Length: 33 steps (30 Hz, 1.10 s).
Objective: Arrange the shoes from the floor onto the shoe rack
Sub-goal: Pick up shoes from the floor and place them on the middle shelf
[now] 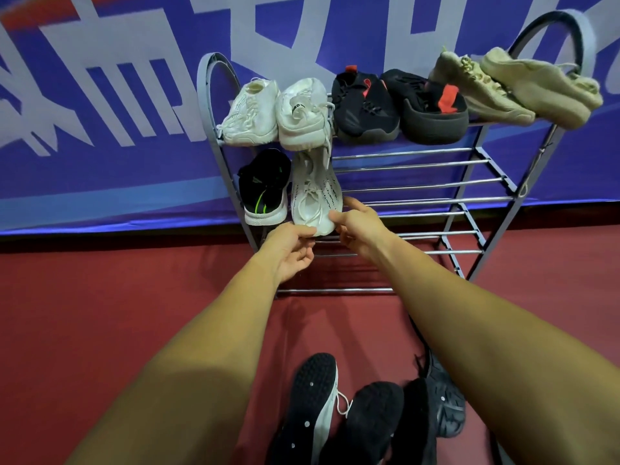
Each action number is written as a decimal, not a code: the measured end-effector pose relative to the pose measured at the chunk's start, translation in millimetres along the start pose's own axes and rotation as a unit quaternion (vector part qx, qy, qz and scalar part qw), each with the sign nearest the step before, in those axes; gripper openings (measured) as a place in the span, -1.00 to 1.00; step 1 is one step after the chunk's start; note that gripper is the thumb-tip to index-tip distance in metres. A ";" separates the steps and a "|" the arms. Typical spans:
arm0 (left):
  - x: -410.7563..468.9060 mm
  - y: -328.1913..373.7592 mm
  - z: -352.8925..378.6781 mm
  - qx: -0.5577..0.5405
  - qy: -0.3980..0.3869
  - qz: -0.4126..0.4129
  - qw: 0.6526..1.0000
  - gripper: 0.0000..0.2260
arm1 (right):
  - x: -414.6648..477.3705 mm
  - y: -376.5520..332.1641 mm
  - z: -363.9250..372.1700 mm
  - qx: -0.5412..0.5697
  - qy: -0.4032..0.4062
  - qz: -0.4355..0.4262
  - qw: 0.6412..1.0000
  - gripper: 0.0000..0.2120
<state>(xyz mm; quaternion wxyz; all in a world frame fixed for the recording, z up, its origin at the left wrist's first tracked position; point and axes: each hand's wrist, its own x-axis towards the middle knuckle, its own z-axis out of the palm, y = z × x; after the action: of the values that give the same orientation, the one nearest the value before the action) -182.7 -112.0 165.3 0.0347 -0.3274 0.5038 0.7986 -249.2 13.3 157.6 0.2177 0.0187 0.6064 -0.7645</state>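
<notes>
A grey metal shoe rack (419, 187) stands against the wall. Its top shelf holds a white pair (275, 112), a black pair with red tabs (396, 105) and a beige pair (510, 85). On the second shelf sit a black shoe with green stripes (265, 189) and a white sneaker (317, 196). My left hand (292, 253) touches the white sneaker's toe from below with its thumb. My right hand (359, 223) pinches the sneaker's right edge near the toe. Black shoes (365, 411) lie on the floor between my forearms.
The rack's lower chrome rails (402, 253) carry nothing to the right of the two shoes. A blue banner with white lettering (100, 112) covers the wall behind. The floor is dark red (100, 297).
</notes>
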 end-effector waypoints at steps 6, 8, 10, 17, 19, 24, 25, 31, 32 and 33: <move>11.7 -5.1 -4.8 0.012 0.016 0.015 1.000 -0.71 | 16.1 17.4 4.6 0.012 0.011 0.017 1.000 -0.52; 12.3 -4.3 -5.8 0.010 0.013 0.011 1.000 -0.71 | 17.7 17.7 3.6 0.021 0.016 0.027 0.999 -0.52; 11.8 -4.4 -6.1 0.016 0.006 0.005 1.000 -0.71 | 17.0 16.7 -0.8 0.022 0.012 0.033 0.999 -0.54; -6.6 -9.8 -3.7 0.165 -0.077 -0.022 0.983 -0.86 | -7.8 5.1 -54.2 -0.046 -0.078 0.061 0.994 -0.56; -14.3 -12.9 -1.5 0.192 -0.095 -0.024 0.977 -0.91 | -21.0 1.5 -75.9 -0.075 -0.096 0.069 0.990 -0.57; -32.3 -32.5 6.3 0.228 -0.111 -0.014 0.967 -0.96 | -61.2 0.1 -119.9 -0.111 -0.136 0.122 0.977 -0.66; -36.0 -39.4 7.6 0.240 -0.121 -0.021 0.963 -0.95 | -68.8 0.3 -127.2 -0.126 -0.140 0.136 0.973 -0.66; -52.0 -98.5 15.4 0.310 -0.166 -0.063 0.934 -0.81 | -106.5 11.9 -167.2 -0.299 -0.177 0.224 0.910 -0.64; -51.2 -106.1 12.8 0.321 -0.159 -0.073 0.931 -0.81 | -111.2 16.9 -169.8 -0.327 -0.184 0.232 0.898 -0.64; -50.4 -112.2 9.8 0.331 -0.151 -0.083 0.928 -0.82 | -115.4 23.0 -171.0 -0.344 -0.188 0.237 0.889 -0.65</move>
<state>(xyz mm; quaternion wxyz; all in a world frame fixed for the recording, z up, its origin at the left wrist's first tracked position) -104.7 -35.1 108.4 0.2831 -0.2138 0.6996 0.6203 -176.9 205.1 125.1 0.4948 -0.0585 0.7570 -0.4227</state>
